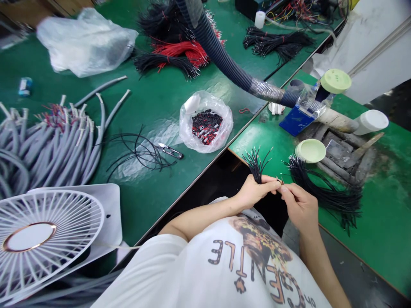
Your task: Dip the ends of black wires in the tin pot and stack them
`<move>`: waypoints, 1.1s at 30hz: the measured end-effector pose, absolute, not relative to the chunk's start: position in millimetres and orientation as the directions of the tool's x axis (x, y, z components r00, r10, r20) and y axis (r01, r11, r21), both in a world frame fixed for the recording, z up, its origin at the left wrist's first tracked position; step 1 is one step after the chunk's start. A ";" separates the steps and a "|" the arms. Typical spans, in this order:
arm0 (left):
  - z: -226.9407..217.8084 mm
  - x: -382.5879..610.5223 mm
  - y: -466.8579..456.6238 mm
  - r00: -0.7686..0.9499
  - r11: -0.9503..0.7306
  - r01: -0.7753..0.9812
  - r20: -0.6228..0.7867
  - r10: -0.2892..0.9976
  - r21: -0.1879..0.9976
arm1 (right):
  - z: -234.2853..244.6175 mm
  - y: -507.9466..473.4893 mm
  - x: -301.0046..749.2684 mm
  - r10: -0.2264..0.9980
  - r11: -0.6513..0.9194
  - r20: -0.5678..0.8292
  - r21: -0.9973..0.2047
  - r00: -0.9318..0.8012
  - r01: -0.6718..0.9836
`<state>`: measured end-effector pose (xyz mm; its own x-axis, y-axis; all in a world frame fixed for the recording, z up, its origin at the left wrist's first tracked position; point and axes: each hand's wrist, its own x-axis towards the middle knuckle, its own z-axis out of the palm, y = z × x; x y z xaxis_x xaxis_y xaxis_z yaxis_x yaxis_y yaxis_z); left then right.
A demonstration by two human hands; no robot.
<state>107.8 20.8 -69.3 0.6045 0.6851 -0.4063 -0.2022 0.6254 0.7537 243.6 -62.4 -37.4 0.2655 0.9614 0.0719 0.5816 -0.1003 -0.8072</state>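
Observation:
My left hand [256, 192] is closed around a bunch of black wires [256, 164], whose bare silvery ends fan out above the fist. Its thumb and forefinger reach right and meet the fingertips of my right hand [300, 205]. Between the two sets of fingertips, short thin wire ends [280, 180] poke up, with a brownish tint. My right hand is pinched on these; their exact form is too small to make out. Just right of my right hand, a larger bundle of black wires [334, 194] lies on the green bench, stripped ends toward the upper left.
A clear bag of small black and red pieces [207, 128] sits mid-table near snips [170, 150] and loose black wire [135, 149]. Grey cables [54, 149] and a white fan [51, 239] stand left. A ribbed hose [224, 64] crosses toward a blue box [297, 120] and green lids [310, 150].

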 end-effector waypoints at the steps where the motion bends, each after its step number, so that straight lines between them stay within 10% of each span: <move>1: -69.8 107.7 21.0 0.604 0.626 -0.198 -0.409 0.684 0.754 | -36.6 -62.3 245.0 0.967 -0.087 0.072 -0.806 0.243 0.585; 21: -56.5 107.5 23.6 0.648 0.582 -0.175 -0.352 0.676 0.794 | -44.4 -63.1 258.8 0.930 -0.348 -0.328 -0.931 0.165 0.114; 33: -65.7 110.1 18.0 0.549 0.595 -0.200 -0.414 0.726 0.779 | -46.6 -68.0 241.7 0.908 -0.253 -0.149 -0.940 0.391 0.229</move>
<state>110.1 18.0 -65.7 0.5490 0.7262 -0.4138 -0.2000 0.5948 0.7786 241.7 -68.0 -46.6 0.3909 0.9083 -0.1490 0.2288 -0.2527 -0.9401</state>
